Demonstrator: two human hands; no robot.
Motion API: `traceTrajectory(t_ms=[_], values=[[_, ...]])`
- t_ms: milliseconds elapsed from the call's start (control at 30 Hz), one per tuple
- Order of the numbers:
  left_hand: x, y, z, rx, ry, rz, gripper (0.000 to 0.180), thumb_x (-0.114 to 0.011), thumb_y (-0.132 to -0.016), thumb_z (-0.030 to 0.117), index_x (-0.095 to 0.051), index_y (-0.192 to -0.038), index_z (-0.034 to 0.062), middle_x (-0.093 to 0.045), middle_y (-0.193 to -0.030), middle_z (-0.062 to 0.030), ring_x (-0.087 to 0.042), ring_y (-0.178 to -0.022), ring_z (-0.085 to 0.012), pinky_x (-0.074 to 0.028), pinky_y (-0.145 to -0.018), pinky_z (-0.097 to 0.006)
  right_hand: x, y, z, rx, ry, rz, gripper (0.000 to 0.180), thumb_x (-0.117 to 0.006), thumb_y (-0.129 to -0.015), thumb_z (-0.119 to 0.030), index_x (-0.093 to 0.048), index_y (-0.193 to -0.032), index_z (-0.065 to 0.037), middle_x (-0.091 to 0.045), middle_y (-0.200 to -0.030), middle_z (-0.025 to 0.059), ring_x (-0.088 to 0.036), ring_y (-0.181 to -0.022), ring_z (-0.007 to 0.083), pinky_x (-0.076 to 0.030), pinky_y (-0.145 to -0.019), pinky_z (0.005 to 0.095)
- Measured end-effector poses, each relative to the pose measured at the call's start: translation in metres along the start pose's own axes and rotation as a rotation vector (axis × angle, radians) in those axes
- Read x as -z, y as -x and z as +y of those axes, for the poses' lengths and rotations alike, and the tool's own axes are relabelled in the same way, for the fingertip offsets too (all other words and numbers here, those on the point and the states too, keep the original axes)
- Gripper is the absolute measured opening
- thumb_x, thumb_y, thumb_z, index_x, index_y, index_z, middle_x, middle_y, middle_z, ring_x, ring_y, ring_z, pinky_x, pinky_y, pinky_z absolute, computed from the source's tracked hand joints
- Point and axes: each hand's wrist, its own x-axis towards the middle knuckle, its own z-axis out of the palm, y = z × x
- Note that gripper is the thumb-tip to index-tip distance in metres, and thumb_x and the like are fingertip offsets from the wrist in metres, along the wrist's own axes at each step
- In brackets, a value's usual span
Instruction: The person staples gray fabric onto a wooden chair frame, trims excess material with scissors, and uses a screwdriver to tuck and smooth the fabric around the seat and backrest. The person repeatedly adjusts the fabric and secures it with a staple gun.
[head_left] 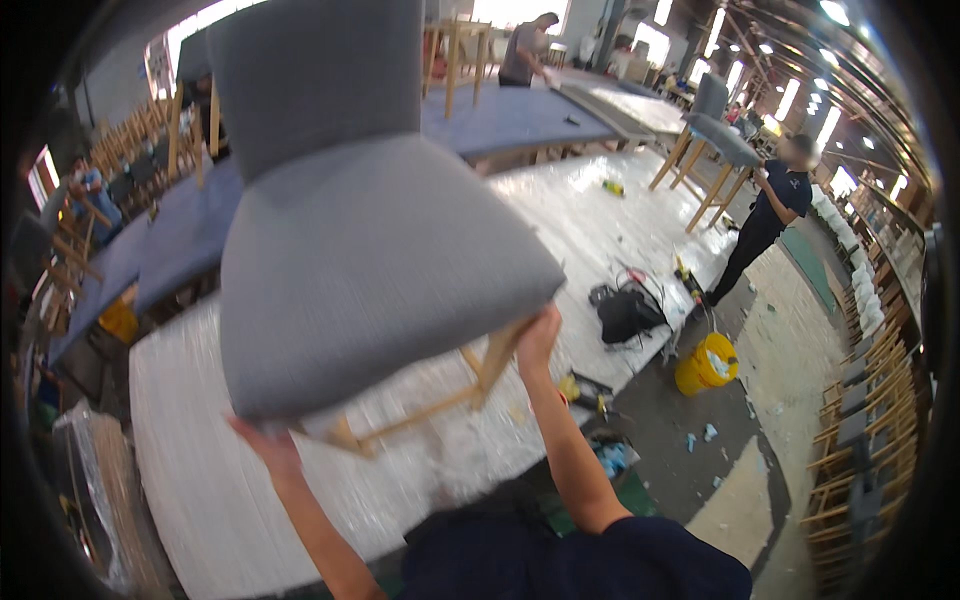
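Observation:
A grey upholstered chair (pixel 370 260) with pale wooden legs stands tilted in front of me over the plastic-covered table, its backrest on the far side. My left hand (pixel 272 447) grips the near left corner of the seat, its fingers partly hidden beneath the padding. At the near right corner, my right hand (pixel 538 345) is closed around the seat edge, close to the top of a leg. Wooden rails (pixel 420 412) between the legs show below the seat. Whether the feet touch the table cannot be made out.
Clear plastic film covers the work table (pixel 200 480). On its right side lie a black bag (pixel 630 312) and power tools (pixel 690 282). A yellow bucket (pixel 706 366) stands on the floor. Beyond, a person (pixel 778 205) handles another grey chair (pixel 722 138); blue-topped tables (pixel 520 118) stand behind.

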Motion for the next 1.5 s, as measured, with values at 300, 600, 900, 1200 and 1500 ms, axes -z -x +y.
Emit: traceTrajectory(t_ms=[300,600,900,1200,1500], values=[[0.003,0.077,-0.038,-0.365,-0.169,-0.116,0.085,-0.028,-0.101,0.066,-0.014,-0.159,0.0064,-0.019,-0.164,-0.0148,-0.022,-0.149,-0.0346,-0.020,-0.121,-0.050,-0.068,-0.075,0.071,0.143,0.073,0.064,0.051,-0.040,-0.105,-0.044,-0.060,-0.090,0.002,-0.065,-0.081,0.0103,-0.057,-0.074,0.0217,-0.045,-0.069,0.0405],[-0.099,0.103,0.014,-0.429,-0.797,-0.375,0.076,-0.044,-0.100,0.052,-0.025,-0.158,0.0063,-0.025,-0.151,-0.0237,-0.033,-0.134,-0.0355,-0.030,-0.111,-0.048,0.048,0.017,0.193,-0.280,0.685,-0.014,0.051,-0.042,-0.102,-0.034,-0.064,-0.071,0.000,-0.069,-0.066,0.0145,-0.068,-0.063,0.0268,-0.052,-0.065,0.0431],[-0.082,0.079,0.023,-0.956,-0.867,-0.540,0.054,-0.055,-0.089,0.027,-0.059,-0.139,0.0085,-0.037,-0.147,-0.0191,-0.038,-0.127,-0.0328,-0.034,-0.101,-0.044,0.118,0.153,0.267,-0.456,1.099,-0.165,0.049,-0.063,-0.090,-0.030,-0.059,-0.123,0.006,-0.064,-0.117,0.0271,-0.061,-0.118,0.0365,-0.049,-0.095,0.0457],[-0.030,0.070,0.012,-1.100,-0.753,-0.534,0.044,-0.066,-0.069,-0.001,-0.067,-0.112,0.0053,-0.058,-0.123,-0.0133,-0.055,-0.101,-0.0289,-0.046,-0.080,-0.038,-0.069,0.123,-0.073,0.689,0.284,-0.364,0.044,-0.071,-0.082,-0.010,-0.062,-0.125,-0.003,-0.055,-0.124,0.0164,-0.058,-0.111,0.0318,-0.050,-0.092,0.0407],[-0.039,0.075,0.044,-1.149,-1.028,-0.614,0.036,-0.075,-0.057,-0.010,-0.069,-0.090,0.0033,-0.065,-0.099,-0.0105,-0.060,-0.099,-0.0317,-0.049,-0.084,-0.040,-0.089,0.109,-0.099,0.816,0.346,-0.363,0.036,-0.076,-0.075,-0.023,-0.066,-0.107,-0.009,-0.061,-0.103,0.0067,-0.055,-0.101,0.0271,-0.043,-0.093,0.0432]])
